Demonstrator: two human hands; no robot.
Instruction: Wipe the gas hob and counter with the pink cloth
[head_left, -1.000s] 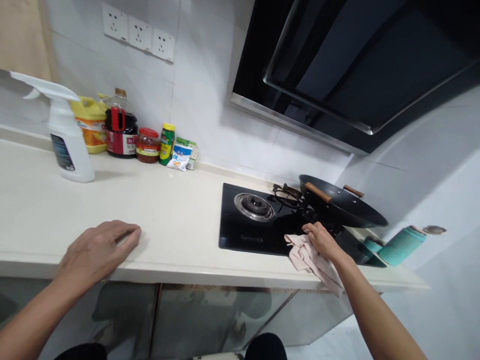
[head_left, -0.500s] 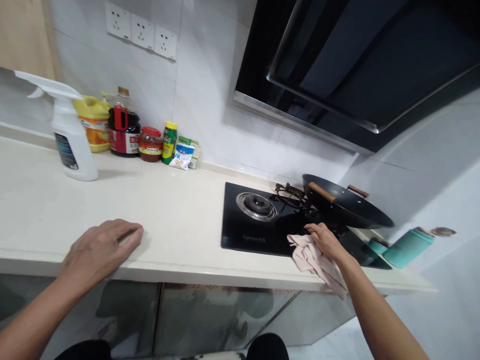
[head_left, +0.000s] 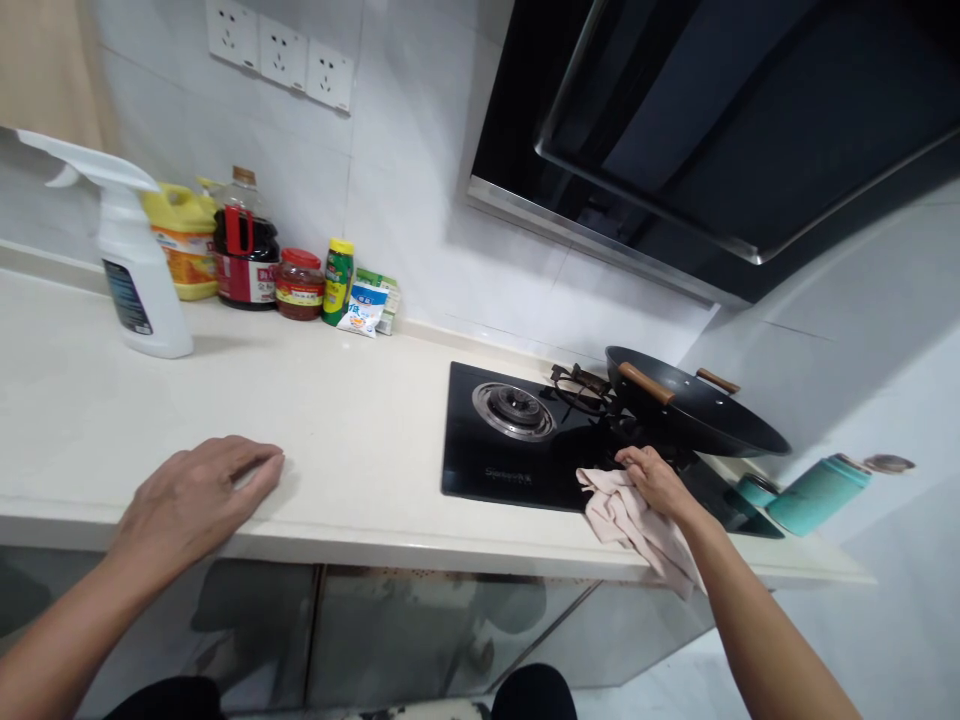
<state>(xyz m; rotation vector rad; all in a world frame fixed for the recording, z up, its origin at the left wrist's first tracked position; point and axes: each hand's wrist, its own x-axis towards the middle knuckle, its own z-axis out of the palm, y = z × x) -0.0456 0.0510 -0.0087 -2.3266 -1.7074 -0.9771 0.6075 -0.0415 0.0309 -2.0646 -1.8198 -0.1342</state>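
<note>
My right hand (head_left: 654,482) is closed around a pale pink cloth (head_left: 626,520) at the front of the black gas stove (head_left: 480,450). The cloth lies over the stove's front edge and its lower end hangs past the counter edge. My thumb and forefinger sit close to the stove top; what is under them is hidden. Palm down, my left hand (head_left: 199,495) rests on the cream counter (head_left: 360,430), loosely bent and holding nothing. A black wok (head_left: 697,400) with wooden handles stands tilted on the stove behind my right hand.
At the left stands a white spray bottle (head_left: 139,270). Along the wall are a yellow jug (head_left: 184,245), a dark sauce bottle (head_left: 246,255), a red-lidded jar (head_left: 300,285), a green shaker (head_left: 337,280) and a small packet (head_left: 364,308). Teal canisters (head_left: 817,495) stand right; a range hood (head_left: 637,130) hangs above.
My right hand and the cloth have shifted very slightly to the right. My left hand stays on the counter, and the view has tilted a little.
</note>
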